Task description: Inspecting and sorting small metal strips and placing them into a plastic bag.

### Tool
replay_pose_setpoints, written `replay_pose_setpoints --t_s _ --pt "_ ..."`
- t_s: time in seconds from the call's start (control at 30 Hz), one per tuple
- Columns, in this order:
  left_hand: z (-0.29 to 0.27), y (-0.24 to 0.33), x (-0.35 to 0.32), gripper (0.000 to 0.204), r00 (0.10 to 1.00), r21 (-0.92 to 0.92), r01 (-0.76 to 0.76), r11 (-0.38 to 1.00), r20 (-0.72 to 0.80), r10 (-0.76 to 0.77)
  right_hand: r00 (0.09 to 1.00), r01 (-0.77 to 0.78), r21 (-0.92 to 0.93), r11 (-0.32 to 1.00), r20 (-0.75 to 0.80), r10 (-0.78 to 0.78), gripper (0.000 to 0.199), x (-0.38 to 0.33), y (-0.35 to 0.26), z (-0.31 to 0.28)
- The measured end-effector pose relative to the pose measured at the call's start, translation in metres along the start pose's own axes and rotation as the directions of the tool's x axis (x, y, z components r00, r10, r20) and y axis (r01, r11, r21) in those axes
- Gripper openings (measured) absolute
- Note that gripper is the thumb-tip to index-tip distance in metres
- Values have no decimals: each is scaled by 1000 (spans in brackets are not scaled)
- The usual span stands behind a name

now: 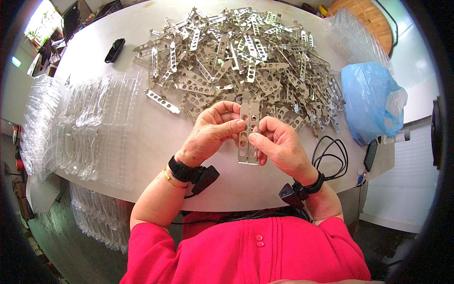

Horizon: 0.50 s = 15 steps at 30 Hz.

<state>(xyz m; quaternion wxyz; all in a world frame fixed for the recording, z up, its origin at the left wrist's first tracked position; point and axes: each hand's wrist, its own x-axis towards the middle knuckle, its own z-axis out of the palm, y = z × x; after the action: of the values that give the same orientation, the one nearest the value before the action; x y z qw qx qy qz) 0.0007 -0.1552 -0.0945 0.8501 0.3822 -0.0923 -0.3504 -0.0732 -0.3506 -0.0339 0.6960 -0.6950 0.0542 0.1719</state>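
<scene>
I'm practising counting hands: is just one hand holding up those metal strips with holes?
No, the left hand and the right hand are both holding the metal strips, one from each side.

Bright; window [43,20] glaring upper left; edges bowed.

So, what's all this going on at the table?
A person in a red top is holding metal strips with holes in them, upright in the picture, pinched between the left hand and the right hand. Beyond lies a big heap of similar strips. Clear plastic trays lie left, a blue bag right.
</scene>
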Motion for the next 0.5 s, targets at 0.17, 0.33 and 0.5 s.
replay_pose_setpoints --t_s 0.17,0.33,0.5 --pt "0 -1 1 33 1000 -5 -11 1000 -1 11 1000 -8 1 1000 -12 8 15 0 1 0" --pt "-1 0 1 33 1000 -7 3 1000 0 -3 1000 4 1 1000 -11 -4 15 0 2 1" --pt "-1 0 1 34 1000 -17 0 1000 -3 0 1000 -4 4 1000 -16 4 15 0 3 1"
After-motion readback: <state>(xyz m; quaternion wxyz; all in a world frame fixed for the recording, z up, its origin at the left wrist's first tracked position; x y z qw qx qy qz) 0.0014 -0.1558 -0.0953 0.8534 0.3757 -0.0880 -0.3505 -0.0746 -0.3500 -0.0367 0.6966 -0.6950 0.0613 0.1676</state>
